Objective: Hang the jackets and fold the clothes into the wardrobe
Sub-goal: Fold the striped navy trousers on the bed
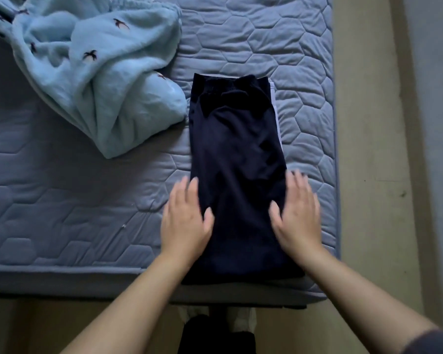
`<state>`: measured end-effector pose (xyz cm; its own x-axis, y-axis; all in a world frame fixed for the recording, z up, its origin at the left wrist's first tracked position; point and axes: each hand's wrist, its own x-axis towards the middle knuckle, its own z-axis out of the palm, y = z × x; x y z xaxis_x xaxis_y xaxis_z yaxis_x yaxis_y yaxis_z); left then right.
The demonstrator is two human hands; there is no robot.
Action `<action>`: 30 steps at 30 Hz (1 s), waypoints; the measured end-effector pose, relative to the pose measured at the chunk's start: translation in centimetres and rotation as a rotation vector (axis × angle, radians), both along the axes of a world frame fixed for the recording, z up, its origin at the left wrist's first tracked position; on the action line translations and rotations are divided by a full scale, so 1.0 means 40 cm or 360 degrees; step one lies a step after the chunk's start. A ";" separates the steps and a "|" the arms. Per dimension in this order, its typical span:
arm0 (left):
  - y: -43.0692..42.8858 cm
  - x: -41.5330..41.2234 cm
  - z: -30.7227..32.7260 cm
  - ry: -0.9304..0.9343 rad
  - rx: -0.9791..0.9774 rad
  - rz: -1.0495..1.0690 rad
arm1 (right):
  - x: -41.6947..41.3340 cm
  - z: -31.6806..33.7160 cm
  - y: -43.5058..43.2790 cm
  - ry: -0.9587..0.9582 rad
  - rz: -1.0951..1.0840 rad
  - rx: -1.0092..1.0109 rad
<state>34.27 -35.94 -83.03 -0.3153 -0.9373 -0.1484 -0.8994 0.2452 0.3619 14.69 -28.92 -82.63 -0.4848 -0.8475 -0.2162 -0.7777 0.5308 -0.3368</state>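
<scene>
A dark navy pair of trousers (238, 154) with a pale side stripe lies folded lengthwise on the bed, waistband at the far end. Its near end reaches the mattress edge. My left hand (187, 218) lies flat with straight fingers on the garment's left edge. My right hand (296, 213) lies flat on its right edge, fingers spread and slightly blurred. Neither hand grips the cloth.
A crumpled light blue fleece garment (100, 72) with small dark bird prints lies at the upper left of the quilted grey-blue mattress (62, 200). Beige floor (368, 175) runs along the bed's right side and near edge.
</scene>
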 end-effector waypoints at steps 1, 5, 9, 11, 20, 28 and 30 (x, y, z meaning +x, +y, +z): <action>-0.030 -0.035 -0.007 0.0004 -0.0138 -0.0175 | -0.002 -0.010 -0.050 0.0071 0.0190 -0.0074; -0.149 -0.124 -0.109 -0.0288 -0.0202 -0.0662 | -0.020 -0.116 -0.213 0.0253 0.0733 -0.0021; -0.182 -0.060 -0.260 -0.0553 -0.0091 -0.0647 | -0.091 -0.262 -0.174 0.0491 0.0891 0.0181; -0.188 -0.056 -0.269 -0.0523 -0.0105 -0.0631 | -0.102 -0.280 -0.164 0.0531 0.0855 0.0141; -0.121 0.122 -0.169 -0.0406 -0.0324 -0.1401 | -0.171 -0.194 0.022 0.0596 0.1441 -0.0032; -0.046 0.156 -0.144 -0.0327 -0.0362 -0.1754 | -0.181 -0.160 0.079 0.0647 0.1818 -0.0085; -0.048 0.133 -0.149 -0.0281 -0.0364 -0.1730 | -0.174 -0.159 0.058 0.0648 0.1789 -0.0091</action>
